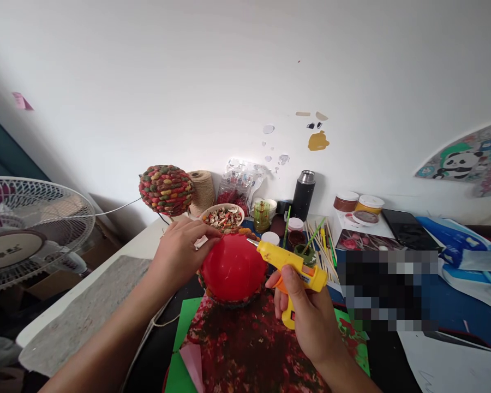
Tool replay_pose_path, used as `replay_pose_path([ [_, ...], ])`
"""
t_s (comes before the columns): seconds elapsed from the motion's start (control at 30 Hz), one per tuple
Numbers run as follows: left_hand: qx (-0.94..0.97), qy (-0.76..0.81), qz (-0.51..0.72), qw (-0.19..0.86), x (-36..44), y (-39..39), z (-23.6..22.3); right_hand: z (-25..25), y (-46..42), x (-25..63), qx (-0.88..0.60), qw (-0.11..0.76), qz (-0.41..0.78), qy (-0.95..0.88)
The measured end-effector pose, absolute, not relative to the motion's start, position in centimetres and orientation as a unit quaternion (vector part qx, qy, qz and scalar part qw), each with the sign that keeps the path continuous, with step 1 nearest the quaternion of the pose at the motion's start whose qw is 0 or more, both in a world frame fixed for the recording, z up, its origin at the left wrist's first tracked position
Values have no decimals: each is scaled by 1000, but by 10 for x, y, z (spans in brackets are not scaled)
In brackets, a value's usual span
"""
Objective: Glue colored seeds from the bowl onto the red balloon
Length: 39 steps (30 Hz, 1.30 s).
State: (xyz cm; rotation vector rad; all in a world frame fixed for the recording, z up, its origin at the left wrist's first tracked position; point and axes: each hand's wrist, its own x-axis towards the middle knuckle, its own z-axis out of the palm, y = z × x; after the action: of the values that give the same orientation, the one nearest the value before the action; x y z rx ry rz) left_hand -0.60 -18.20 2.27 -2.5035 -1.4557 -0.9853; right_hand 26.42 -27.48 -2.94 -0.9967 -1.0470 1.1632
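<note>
A yellow hot glue gun (276,254) is gripped in my right hand (311,322), its metal nozzle pointing left at the upper right edge of a red balloon (233,267). Small brown and green pieces, shaped like shells, line the balloon's top and lower rim. My left hand (184,245) is at the balloon's upper left, thumb and fingers pinched together; what they hold, if anything, is hidden. Behind my left hand, a bowl (242,219) contains loose painted shell pieces. A ball covered in red, green and yellow pieces (166,190) stands to the left.
A paint-stained board (249,349) lies under the balloon, over green sheets (184,333). Paint jars (297,238), wooden sticks (325,245), a black flask (304,194) and a twine spool (202,191) stand behind. A fan (33,234) is left, a phone (409,228) right.
</note>
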Motion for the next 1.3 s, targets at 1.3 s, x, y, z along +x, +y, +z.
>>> replay_pose_path([
  [1.3, -794, -466, -356, -159, -20, -181, 23, -18, -281, 262, -444, 602, 512, -422],
])
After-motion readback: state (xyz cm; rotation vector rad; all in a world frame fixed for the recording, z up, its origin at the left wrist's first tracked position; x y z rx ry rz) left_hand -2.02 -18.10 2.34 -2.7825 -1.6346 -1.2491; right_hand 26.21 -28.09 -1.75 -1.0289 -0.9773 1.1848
